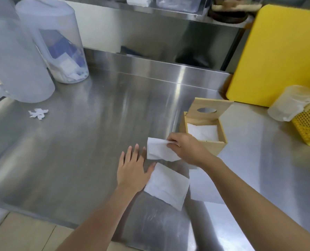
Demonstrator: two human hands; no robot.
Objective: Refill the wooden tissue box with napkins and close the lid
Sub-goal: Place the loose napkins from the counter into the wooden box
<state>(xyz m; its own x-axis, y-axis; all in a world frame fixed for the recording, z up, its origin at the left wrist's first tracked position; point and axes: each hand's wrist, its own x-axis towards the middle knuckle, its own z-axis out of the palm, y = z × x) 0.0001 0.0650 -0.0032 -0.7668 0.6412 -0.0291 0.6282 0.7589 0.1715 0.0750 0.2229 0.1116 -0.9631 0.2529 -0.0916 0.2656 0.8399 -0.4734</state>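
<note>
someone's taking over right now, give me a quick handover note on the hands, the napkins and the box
Right hand: pinching a folded napkin just left of the wooden tissue box.
Left hand: open, flat on the steel counter, thumb by a second napkin lying there.
Box: lid up, some napkins inside.
Left: put in the held and loose napkins, then close the lid.

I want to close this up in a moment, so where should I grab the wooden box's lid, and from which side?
Pinch the lid by its free top edge, coming from above. It stands tilted up at the far side of the wooden box, seemingly hinged low there, so that edge likely gives the easiest swing down. The oval slot is another finger hold.
</note>
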